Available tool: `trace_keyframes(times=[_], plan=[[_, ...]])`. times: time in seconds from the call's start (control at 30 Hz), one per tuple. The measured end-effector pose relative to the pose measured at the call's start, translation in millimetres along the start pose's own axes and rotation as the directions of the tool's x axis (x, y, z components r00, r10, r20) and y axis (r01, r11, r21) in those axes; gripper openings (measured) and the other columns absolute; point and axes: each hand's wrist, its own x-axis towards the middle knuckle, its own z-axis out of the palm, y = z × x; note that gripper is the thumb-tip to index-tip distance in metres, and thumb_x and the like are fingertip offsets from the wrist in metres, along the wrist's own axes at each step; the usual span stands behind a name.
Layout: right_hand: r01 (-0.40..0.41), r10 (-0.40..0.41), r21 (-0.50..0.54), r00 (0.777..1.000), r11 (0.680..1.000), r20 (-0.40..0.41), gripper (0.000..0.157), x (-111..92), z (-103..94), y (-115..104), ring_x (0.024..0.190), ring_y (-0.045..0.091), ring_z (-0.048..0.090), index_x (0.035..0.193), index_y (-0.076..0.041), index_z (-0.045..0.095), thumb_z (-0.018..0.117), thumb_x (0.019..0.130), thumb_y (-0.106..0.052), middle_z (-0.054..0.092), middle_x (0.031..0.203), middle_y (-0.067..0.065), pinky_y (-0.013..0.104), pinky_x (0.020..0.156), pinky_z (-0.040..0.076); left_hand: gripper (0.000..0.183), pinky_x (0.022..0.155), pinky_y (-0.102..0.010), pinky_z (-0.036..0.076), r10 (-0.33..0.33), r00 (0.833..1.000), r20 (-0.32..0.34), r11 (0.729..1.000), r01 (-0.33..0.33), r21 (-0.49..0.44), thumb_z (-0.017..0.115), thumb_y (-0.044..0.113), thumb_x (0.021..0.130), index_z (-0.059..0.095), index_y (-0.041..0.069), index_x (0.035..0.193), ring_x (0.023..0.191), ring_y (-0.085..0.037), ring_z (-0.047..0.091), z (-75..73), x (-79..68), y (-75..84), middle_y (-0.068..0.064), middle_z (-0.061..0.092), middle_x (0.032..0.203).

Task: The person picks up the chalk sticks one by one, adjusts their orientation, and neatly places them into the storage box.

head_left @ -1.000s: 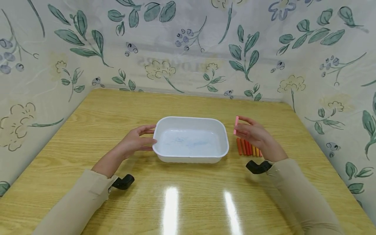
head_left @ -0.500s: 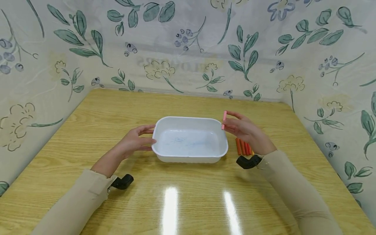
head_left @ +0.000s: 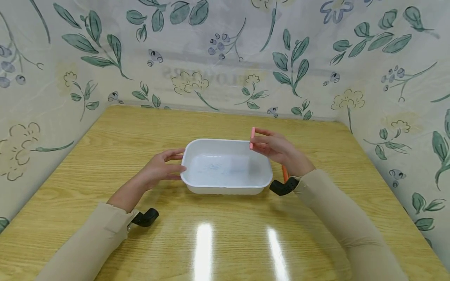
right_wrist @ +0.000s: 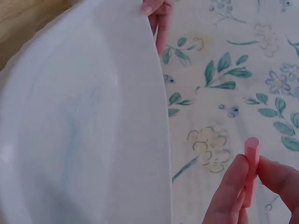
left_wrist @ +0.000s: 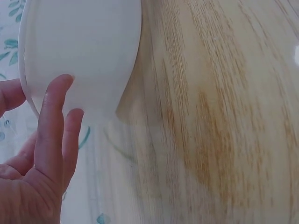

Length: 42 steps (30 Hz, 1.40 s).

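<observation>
A white rectangular plastic basin (head_left: 225, 189) stands on the table, with faint blue marks on its inner floor. My left hand (head_left: 159, 169) holds the basin's left end; in the left wrist view, fingertips (left_wrist: 60, 88) lie against its outer wall while a digit reaches over the rim. My right hand (head_left: 279, 148) pinches a pink chalk stick (head_left: 252, 138) between thumb and fingers, nearly upright. In the head view the stick overlaps the basin's far right rim; the right wrist view shows its round end (right_wrist: 252, 142) above the fingertips.
An orange stick (head_left: 285, 173) lies on the wooden table (head_left: 228, 246) right of the basin, partly behind the right wrist. A black wrist camera (head_left: 284, 187) hangs under each sleeve. Flower-patterned sheeting (head_left: 225, 89) encloses the back and sides.
My right hand has carried the pink chalk stick leftward and slightly away, from above the row of coloured sticks to the basin's far right rim. The left hand and basin have stayed in place.
</observation>
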Motion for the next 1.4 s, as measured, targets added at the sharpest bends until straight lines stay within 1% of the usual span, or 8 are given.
trace_keyframes(times=[0.13,0.23,0.37,0.53,0.67,0.9,1.2,1.4], plan=[[0.010,-0.010,-0.007,1.000,1.000,0.013,0.053,4.0,9.5,-1.5,0.085,0.021,0.060,0.138,-0.012,0.042,0.058,0.090,0.000,0.048,0.124,0.014,0.027,0.078,0.055,0.068,0.083,-0.045,0.053,0.003,1.000,0.004,1.000,-0.003,-0.003,0.061,0.003,0.088,0.025,0.002,0.146,0.111,-0.040,0.050,-0.6,1.1,0.9,-0.026,0.030,0.140],[0.019,-0.019,-0.012,0.999,1.000,0.031,0.052,7.4,16.7,-1.2,0.079,0.020,0.061,0.138,-0.009,0.042,0.057,0.090,0.001,0.050,0.118,0.014,0.026,0.076,0.056,0.068,0.083,-0.044,0.053,0.002,1.000,0.005,1.000,-0.002,-0.008,0.061,0.003,0.088,0.025,0.002,0.146,0.111,-0.040,0.050,-0.3,1.1,0.3,-0.025,0.030,0.140],[0.008,-0.007,-0.003,0.999,1.000,0.039,0.048,13.2,25.8,0.8,0.079,0.020,0.061,0.135,-0.006,0.045,0.058,0.090,0.002,0.052,0.111,0.013,0.026,0.075,0.056,0.069,0.082,-0.042,0.054,0.002,1.000,0.006,1.000,-0.001,-0.013,0.063,0.003,0.087,0.025,0.002,0.146,0.111,-0.039,0.050,-0.1,0.6,-1.8,-0.025,0.030,0.140],[-0.021,0.020,0.010,0.998,1.000,0.063,0.044,20.1,38.2,3.7,0.084,0.021,0.059,0.132,-0.004,0.048,0.058,0.090,0.002,0.050,0.120,0.015,0.027,0.077,0.056,0.069,0.083,-0.042,0.054,0.013,1.000,0.012,1.000,-0.013,-0.014,0.062,0.004,0.088,0.025,0.002,0.146,0.111,-0.039,0.051,-1.0,0.7,-3.2,-0.026,0.029,0.140],[-0.044,0.043,0.005,0.996,0.999,0.084,0.047,24.1,48.8,5.9,0.087,0.022,0.058,0.134,-0.004,0.046,0.059,0.089,0.001,0.048,0.126,0.015,0.028,0.077,0.056,0.069,0.084,-0.043,0.053,0.012,1.000,0.011,1.000,-0.012,-0.013,0.062,0.004,0.088,0.025,0.003,0.146,0.110,-0.038,0.051,-1.1,2.0,-2.9,-0.025,0.029,0.140],[-0.101,0.106,-0.058,0.989,0.993,0.099,0.045,32.3,68.2,12.1,0.091,0.024,0.058,0.132,-0.007,0.048,0.060,0.089,-0.002,0.055,0.109,0.012,0.028,0.073,0.057,0.069,0.083,-0.042,0.054,0.005,1.000,0.006,1.000,-0.005,-0.013,0.062,0.004,0.088,0.025,0.002,0.146,0.109,-0.038,0.052,-0.4,0.8,-2.3,-0.025,0.030,0.140],[-0.172,0.185,-0.099,0.972,0.980,0.143,0.047,42.6,86.7,18.9,0.084,0.023,0.060,0.134,-0.005,0.049,0.061,0.089,-0.001,0.058,0.104,0.013,0.028,0.067,0.058,0.069,0.082,-0.043,0.054,0.017,1.000,0.001,1.000,-0.017,-0.001,0.062,0.004,0.087,0.025,0.001,0.146,0.108,-0.037,0.052,-1.0,0.9,-3.0,-0.026,0.030,0.140],[-0.224,0.241,-0.114,0.956,0.968,0.167,0.037,48.0,95.0,22.8,0.082,0.024,0.061,0.126,-0.004,0.053,0.060,0.089,-0.001,0.060,0.097,0.013,0.028,0.065,0.058,0.069,0.083,-0.042,0.054,-0.008,1.000,0.001,1.000,0.008,-0.004,0.061,0.003,0.088,0.024,0.003,0.146,0.109,-0.038,0.051,0.8,1.3,-2.2,-0.025,0.029,0.141]])
